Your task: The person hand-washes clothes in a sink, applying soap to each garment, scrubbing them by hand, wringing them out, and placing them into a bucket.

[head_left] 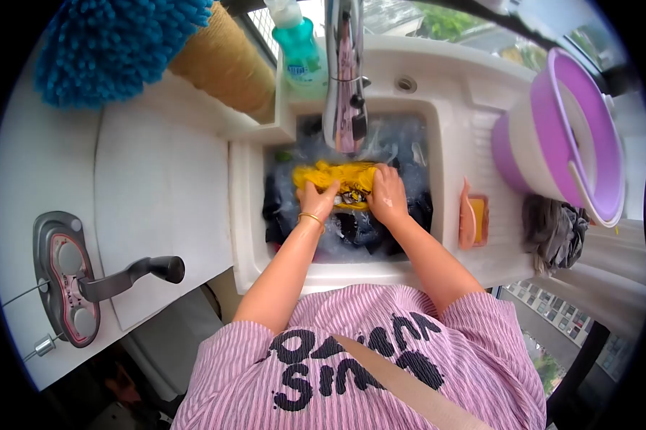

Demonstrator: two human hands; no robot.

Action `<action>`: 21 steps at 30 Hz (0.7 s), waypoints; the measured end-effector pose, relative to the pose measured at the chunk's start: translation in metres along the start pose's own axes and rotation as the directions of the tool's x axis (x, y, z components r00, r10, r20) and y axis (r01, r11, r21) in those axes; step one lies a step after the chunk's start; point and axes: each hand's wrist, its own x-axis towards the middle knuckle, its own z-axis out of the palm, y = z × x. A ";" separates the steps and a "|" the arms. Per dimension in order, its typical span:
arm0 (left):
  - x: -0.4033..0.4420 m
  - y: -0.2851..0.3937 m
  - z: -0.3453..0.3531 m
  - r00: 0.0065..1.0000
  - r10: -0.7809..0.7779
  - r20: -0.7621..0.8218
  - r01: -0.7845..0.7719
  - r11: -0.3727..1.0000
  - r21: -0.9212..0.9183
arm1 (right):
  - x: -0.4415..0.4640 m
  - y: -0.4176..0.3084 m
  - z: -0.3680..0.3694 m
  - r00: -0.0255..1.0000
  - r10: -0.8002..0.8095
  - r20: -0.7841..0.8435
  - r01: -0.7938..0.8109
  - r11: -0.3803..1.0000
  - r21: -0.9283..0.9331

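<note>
A wet yellow garment [341, 174] with a dark and white print is bunched up between my two hands, at the surface of the water. My left hand [319, 199], with a gold bangle at the wrist, grips its left end. At its right end, my right hand [388, 195] is closed round the cloth, with some suds on the back of the hand. Dark clothes [366, 233] soak in the cloudy water below and around it. The white sink [438, 172] holds them all. Just beyond the garment hangs the chrome faucet [346, 93].
A green soap bottle [300, 54] stands behind the sink. On the ribbed right side are a soap dish [475, 218], a grey cloth [554, 233] and a purple-and-white bucket [559, 132]. At left are a crank-handled fixture [68, 279], a rope-wrapped post [226, 61] and a blue tufted item [119, 46].
</note>
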 end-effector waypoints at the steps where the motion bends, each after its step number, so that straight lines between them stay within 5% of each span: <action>1: 0.000 -0.003 0.006 0.980 0.090 -0.175 -0.001 0.892 0.453 | -0.004 0.009 0.010 1.000 -0.001 0.008 0.001 1.000 -0.003; 4: 0.014 -0.016 0.008 0.998 0.021 -0.053 0.002 0.921 0.390 | -0.015 0.039 0.055 0.991 -0.001 0.131 0.016 0.994 -0.111; 5: 0.021 -0.025 0.010 0.999 0.041 0.011 -0.042 0.960 0.277 | -0.023 0.051 0.076 0.998 -0.018 0.053 0.027 0.982 -0.184; 7: 0.048 -0.046 0.022 0.998 0.064 -0.002 -0.058 0.915 0.399 | -0.012 0.056 0.081 0.998 -0.053 -0.029 0.043 0.965 -0.260; 8: 0.055 -0.043 0.023 0.996 -0.059 0.060 0.031 0.919 0.392 | -0.004 0.055 0.075 0.990 0.064 0.127 -0.038 0.979 -0.200; 10: 0.053 -0.031 0.017 0.915 -0.326 0.238 0.342 0.939 -0.027 | 0.008 0.043 0.051 0.940 0.165 0.300 -0.121 0.980 -0.159; 12: 0.042 0.007 -0.003 0.790 -0.386 0.477 0.557 0.777 -0.293 | 0.027 0.015 0.007 0.805 0.143 0.576 -0.307 0.931 0.199; 14: 0.007 0.068 -0.037 0.650 -0.310 0.694 0.741 0.461 -0.488 | 0.027 -0.024 -0.050 0.862 0.002 0.507 -0.415 0.576 0.704; 16: -0.018 0.100 -0.056 0.642 -0.261 0.721 0.756 0.372 -0.538 | 0.026 -0.057 -0.095 0.862 -0.148 0.484 -0.392 0.411 0.823; 19: -0.028 0.096 -0.059 0.636 -0.134 0.760 0.763 0.256 -0.594 | 0.020 -0.098 -0.141 0.850 -0.306 0.430 -0.278 0.434 0.857; 21: -0.032 0.086 -0.055 0.639 -0.051 0.768 0.756 0.225 -0.614 | 0.018 -0.100 -0.153 0.805 -0.377 0.458 -0.344 0.333 0.878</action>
